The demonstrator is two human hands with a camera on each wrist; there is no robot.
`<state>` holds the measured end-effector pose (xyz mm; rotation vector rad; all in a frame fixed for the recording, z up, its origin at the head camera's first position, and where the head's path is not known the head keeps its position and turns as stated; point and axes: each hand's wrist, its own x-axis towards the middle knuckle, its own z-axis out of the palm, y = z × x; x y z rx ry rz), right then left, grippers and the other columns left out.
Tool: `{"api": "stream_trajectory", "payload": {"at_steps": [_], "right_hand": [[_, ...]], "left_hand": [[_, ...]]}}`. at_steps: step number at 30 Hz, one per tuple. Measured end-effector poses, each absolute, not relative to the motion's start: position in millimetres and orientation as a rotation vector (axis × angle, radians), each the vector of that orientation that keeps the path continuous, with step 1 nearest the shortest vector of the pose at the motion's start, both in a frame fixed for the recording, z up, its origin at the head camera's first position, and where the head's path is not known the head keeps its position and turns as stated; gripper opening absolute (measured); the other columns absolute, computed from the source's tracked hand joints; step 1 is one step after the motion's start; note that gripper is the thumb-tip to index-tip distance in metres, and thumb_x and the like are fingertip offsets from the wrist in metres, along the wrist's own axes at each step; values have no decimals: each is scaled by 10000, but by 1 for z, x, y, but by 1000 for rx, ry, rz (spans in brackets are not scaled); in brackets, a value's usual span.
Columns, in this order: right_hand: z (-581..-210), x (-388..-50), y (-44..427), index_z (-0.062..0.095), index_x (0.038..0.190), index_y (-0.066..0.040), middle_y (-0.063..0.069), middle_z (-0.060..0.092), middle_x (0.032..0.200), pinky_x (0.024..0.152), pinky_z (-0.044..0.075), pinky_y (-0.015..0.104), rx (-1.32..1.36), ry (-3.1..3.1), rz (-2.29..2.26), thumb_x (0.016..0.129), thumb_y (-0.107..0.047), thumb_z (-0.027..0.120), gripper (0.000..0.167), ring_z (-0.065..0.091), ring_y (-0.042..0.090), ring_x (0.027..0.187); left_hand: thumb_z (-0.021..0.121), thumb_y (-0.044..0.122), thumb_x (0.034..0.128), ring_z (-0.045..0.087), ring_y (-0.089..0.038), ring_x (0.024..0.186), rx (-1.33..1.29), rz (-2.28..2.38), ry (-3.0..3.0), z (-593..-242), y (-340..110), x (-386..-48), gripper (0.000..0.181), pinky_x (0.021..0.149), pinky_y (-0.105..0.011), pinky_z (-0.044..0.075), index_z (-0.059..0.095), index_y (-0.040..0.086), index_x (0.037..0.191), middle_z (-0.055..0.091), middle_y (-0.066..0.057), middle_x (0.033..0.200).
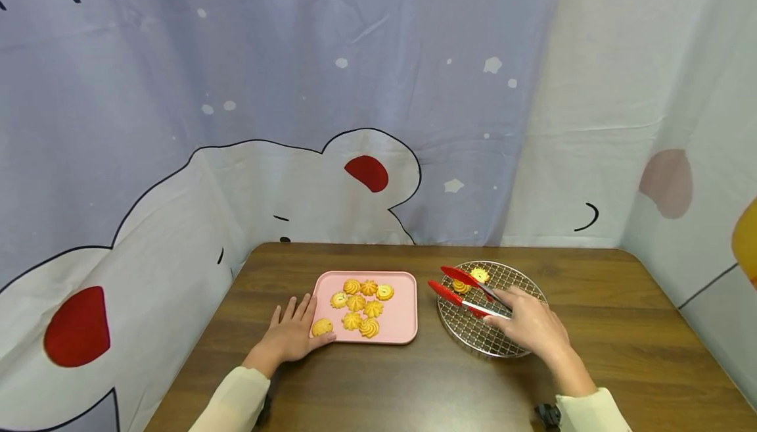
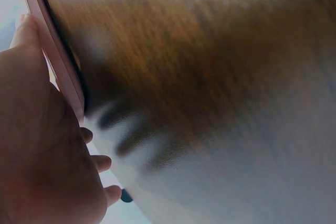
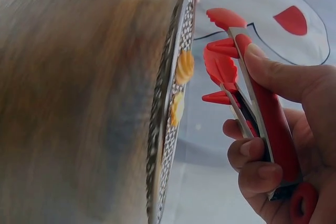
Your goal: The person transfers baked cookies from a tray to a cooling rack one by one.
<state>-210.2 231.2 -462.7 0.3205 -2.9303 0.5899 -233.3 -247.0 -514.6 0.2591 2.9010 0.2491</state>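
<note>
A person's two bare hands work over a brown wooden table (image 1: 426, 386), seen from above, with a pale cartoon-printed cloth (image 1: 296, 57) hung behind it; on the left, a pink tray (image 1: 403, 317) holds nine golden cookies, most of them piped with ridges, with a rounder cookie (image 1: 322, 327) alone in the near left corner; the left hand (image 1: 290, 335) lies at that corner, fingers straight and spread past the tray's left side, thumb along the near edge touching the rim; on the right, a round wire rack (image 1: 497, 346) bears two more ridged cookies, a paler cookie (image 1: 480, 275) near its far edge and a deeper golden cookie (image 1: 461, 286) just beside it; the right hand (image 1: 532, 323) grips red-and-silver tongs (image 1: 445, 292) above the rack, thumb on one arm and curled fingers on the other; the right wrist view shows the red tips parted, with nothing between them and both rack cookies apart from them; the cookies look light, dry and brittle, their ridges likely to crumble under a hard squeeze; the best hold would probably be low on opposite sides, lightly pressed; the tongs seem stiff and springy, best held mid-arm, while the thin, smooth tray might slide easily unless steadied at its rim.
</note>
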Motion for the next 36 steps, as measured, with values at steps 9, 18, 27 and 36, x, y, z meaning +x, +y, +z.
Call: {"api": "stream_trajectory", "payload": {"at_steps": [9,18,27,36], "right_hand": [[-460,-214,213,616,1400,-91,204,618,1338,929,491,648,371,-2932,591,838,-453,801,694,608,480,1173],[-460,-217,197,624,1400,-118,130,643,1317,896,513,627,387,-2932,612,823,-439,817,688,645,433,1129],[-462,-221,185,637,1389,-135,162,608,1385,908,501,648,410,-2948,618,814,-453,820,681,614,461,1184],[-462,-225,170,665,1363,-149,92,662,1292,832,548,576,464,-2933,606,790,-432,849,664,683,395,1053]], "left_hand": [[423,794,916,109,-477,1526,268,251,2900,-516,-248,-234,1064,1181,-689,29,178,35,1620,170,-198,1674],[426,795,914,108,-473,1528,266,245,2903,-516,-248,-234,1068,1182,-686,27,172,36,1621,167,-196,1675],[426,800,909,123,-494,1517,288,269,2915,-517,-249,-234,1075,1173,-700,35,205,16,1609,192,-217,1663],[405,833,890,111,-472,1528,276,271,2900,-518,-250,-235,1104,1188,-675,26,173,40,1622,176,-200,1672]]}}
